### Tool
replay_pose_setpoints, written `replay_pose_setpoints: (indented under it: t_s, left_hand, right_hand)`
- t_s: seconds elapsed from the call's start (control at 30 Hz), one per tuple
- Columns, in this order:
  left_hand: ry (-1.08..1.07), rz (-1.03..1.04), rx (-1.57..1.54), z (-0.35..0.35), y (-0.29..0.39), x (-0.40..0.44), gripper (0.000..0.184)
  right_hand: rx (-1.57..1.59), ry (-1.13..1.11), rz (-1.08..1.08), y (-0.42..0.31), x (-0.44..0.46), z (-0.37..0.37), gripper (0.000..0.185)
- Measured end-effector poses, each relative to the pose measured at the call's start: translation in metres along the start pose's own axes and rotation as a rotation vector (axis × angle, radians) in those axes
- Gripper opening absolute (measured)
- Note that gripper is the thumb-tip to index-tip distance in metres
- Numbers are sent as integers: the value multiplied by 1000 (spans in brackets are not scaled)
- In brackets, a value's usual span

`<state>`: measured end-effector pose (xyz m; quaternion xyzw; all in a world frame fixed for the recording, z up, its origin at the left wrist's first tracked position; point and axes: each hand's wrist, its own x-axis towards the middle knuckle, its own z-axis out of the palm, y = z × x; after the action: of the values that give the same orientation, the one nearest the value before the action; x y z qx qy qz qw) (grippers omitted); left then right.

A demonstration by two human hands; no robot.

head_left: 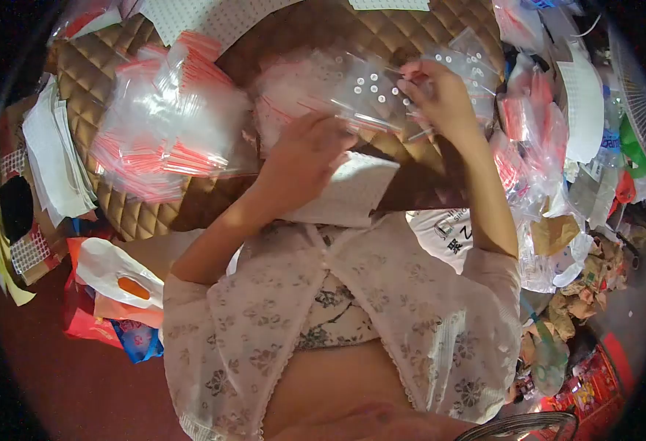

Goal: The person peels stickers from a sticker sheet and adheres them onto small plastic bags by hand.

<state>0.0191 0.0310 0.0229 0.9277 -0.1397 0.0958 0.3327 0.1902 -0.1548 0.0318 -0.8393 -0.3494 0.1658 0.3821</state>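
Observation:
A clear zip bag with several small white round pieces (pixel 373 89) lies between my hands. My left hand (pixel 304 158) is curled at its lower left edge, above a white paper pad (pixel 356 187); whatever its fingertips pinch is hidden. At the bag's upper right edge, my right hand (pixel 444 95) has its thumb and fingers together, but what is between them is too small to tell. Another clear bag with similar white pieces (pixel 473 70) lies beyond my right hand. Behind my left hand is a pile of clear bags with red strips (pixel 282 92).
A larger heap of red-edged clear bags (pixel 168 110) covers the left of the brown quilted surface (pixel 87 117). Printed sheets (pixel 212 18) lie at the back. Papers (pixel 54 151) stand at far left; plastic bags (pixel 532 117) and a fan guard (pixel 635 88) are on the right.

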Motion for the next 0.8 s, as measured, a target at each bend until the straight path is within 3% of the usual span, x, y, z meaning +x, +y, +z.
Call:
replay_pose_setpoints:
  t_s: [0.07, 0.1, 0.17, 0.23, 0.27, 0.37, 0.4, 0.43, 0.5, 0.63, 0.73, 0.8]
  left_hand:
    - [2, 25, 126, 11, -1, 9, 28]
    - [1, 52, 256, 15, -3, 12, 32]
    - [-17, 31, 222, 24, -7, 12, 32]
    - [-30, 10, 185, 28, -8, 13, 32]
    - [-7, 14, 169, 28, -7, 12, 32]
    - [-27, -8, 172, 29, -9, 10, 35]
    - [-75, -31, 191, 31, -10, 10, 39]
    - [-73, -38, 186, 32, -9, 10, 39]
    - [-38, -26, 224, 32, -6, 12, 39]
    - [-47, -27, 241, 33, -5, 16, 39]
    - [-15, -16, 189, 34, -7, 16, 32]
    - [3, -26, 174, 36, -8, 14, 32]
  right_hand:
    - [-68, 21, 66, 5, 7, 5, 25]
    - [-174, -8, -31, 2, 10, 11, 31]
    - [-282, -42, -132, -1, 13, 14, 38]
    - [-650, 77, -40, -5, 13, 11, 48]
    - [-712, 10, 60, -3, 17, 5, 52]
    - [-636, 9, 16, 3, 13, -6, 51]
    - [-424, -73, 48, 2, 17, -11, 43]
    - [-425, -82, 47, 1, 17, -11, 43]
    - [130, -145, -8, -6, 16, -4, 37]
    - [78, -218, -100, -13, 19, 26, 35]
    - [-180, -75, -165, -17, 20, 35, 35]
    - [-558, 9, -93, -31, 22, 25, 35]
